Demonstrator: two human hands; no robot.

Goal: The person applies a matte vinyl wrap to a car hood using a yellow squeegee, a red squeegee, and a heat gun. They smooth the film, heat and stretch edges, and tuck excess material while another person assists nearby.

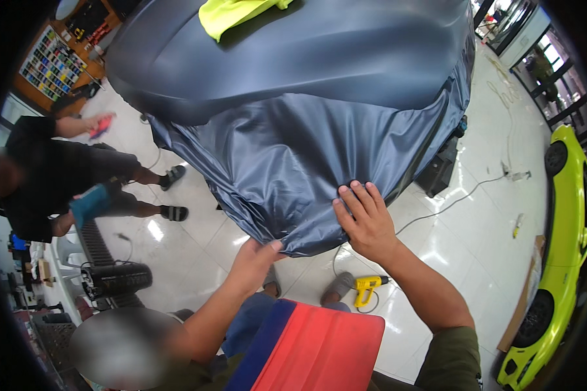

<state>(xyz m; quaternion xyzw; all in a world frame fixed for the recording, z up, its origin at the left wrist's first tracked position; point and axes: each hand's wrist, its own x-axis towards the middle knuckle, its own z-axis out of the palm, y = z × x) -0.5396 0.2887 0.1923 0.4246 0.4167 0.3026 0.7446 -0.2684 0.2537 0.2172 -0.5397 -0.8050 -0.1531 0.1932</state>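
A dark blue-grey satin vinyl wrap film (267,153) hangs over the front of a rounded car panel (293,52), loose and creased below the panel's edge. At the film's lower edge my left hand (253,264) is closed, thumb on top, gripping the film. Its other fingers are hidden underneath. My right hand (366,221) lies on the film to the right, palm down with fingers stretched out. A red squeegee (323,352) with a blue edge is close in front of me at the bottom, in neither hand. On the panel rests a yellow-green cloth (238,16).
A yellow heat gun (370,291) stands on the tiled floor by my feet, its cord (447,210) running right. At left, another person (52,176) holds a red item and a teal item. A lime-green car (554,287) is at the right.
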